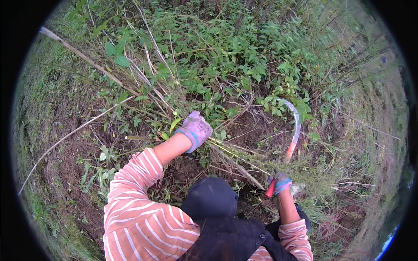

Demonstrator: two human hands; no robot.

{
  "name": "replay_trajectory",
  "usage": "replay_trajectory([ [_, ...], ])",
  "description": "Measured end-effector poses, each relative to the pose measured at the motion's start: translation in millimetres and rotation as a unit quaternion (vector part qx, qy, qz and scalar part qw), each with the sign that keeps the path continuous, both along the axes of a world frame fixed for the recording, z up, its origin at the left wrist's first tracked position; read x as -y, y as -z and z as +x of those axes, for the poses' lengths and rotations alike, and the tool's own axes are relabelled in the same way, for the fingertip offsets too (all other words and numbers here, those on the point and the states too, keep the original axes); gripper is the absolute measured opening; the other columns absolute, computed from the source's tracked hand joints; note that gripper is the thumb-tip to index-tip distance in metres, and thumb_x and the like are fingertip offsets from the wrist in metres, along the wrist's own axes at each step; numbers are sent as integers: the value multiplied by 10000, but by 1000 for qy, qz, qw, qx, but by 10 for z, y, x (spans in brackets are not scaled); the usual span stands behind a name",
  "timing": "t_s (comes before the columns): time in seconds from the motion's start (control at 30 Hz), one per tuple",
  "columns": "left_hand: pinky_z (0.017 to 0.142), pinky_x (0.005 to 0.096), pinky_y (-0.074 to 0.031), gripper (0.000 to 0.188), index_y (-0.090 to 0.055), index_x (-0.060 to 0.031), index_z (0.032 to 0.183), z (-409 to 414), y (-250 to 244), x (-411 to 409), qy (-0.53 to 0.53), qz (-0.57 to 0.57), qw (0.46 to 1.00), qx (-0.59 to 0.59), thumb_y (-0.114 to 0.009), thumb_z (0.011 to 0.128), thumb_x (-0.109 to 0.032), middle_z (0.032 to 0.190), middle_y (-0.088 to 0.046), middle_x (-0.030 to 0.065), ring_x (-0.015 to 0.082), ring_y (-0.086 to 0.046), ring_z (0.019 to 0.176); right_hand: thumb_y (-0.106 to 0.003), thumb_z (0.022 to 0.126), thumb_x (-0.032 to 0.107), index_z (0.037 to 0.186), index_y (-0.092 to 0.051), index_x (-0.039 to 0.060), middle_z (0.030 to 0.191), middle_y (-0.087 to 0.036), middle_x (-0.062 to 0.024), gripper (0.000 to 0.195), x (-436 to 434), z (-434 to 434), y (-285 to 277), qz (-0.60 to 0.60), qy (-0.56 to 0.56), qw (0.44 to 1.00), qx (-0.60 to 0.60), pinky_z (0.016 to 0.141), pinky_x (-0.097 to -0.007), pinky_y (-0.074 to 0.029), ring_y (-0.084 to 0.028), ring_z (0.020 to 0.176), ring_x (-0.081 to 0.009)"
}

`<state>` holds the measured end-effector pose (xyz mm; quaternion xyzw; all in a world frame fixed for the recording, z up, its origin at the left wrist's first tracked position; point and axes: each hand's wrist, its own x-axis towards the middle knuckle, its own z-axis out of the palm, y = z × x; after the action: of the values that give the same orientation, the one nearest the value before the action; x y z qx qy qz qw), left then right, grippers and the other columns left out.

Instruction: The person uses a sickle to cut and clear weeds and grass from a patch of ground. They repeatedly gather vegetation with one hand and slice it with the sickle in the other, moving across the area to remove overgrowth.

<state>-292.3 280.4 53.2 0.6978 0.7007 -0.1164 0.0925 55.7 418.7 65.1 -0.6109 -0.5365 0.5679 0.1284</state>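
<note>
My left hand (197, 129), in a purple knit glove with a blue cuff, is closed around a bundle of weed stalks (228, 153). The stalks run from the upper left down to the right, and their feathery tops (313, 173) spread over my right hand. My right hand (281, 182), gloved too, grips the red handle of a sickle (296, 120). Its curved blade stands out ahead of the hand, apart from the bundle, its tip beside green leaves. The foliage hides part of the right fingers and the handle.
Dense leafy plants (228, 49) grow ahead. A long dry cane (91, 63) slants in from the upper left, and a thin bent stick (75, 132) lies below it. Litter-strewn soil (65, 176) shows at the left. My dark-clad knee (210, 199) is close below the bundle.
</note>
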Motion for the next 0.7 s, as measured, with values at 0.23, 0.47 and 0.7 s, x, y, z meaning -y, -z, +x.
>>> replay_trajectory([
  [0.23, 994, 426, -368, 167, -647, -170, 905, -731, 192, 215, -62, 5, 994, -87, -548, 771, -174, 899, -653, 59, 240, -608, 971, -576, 914, 259, 911, -541, 81, 589, -505, -14, 182, -396, -346, 506, -46, -31, 998, 31, 356, -270, -377, -456, 408, -133],
  [0.47, 936, 417, -415, 287, -642, -196, 1043, -1494, -201, 438, -299, 66, 947, -96, -597, 761, -169, 954, -672, 101, 275, -630, 970, -629, 885, 257, 858, -553, 75, 545, -477, -5, 199, -391, 58, 123, -39, 48, 998, -32, 353, -257, -362, -433, 393, -115],
  [0.7, 922, 415, -468, 490, -619, -96, 1136, -1986, 4, 377, -473, -84, 877, -25, -695, 726, -353, 1142, -636, 144, 310, -606, 1064, -618, 887, 294, 848, -564, 74, 542, -419, 32, 230, -458, -35, -270, -28, 137, 985, -102, 370, -273, -343, -393, 408, -108],
])
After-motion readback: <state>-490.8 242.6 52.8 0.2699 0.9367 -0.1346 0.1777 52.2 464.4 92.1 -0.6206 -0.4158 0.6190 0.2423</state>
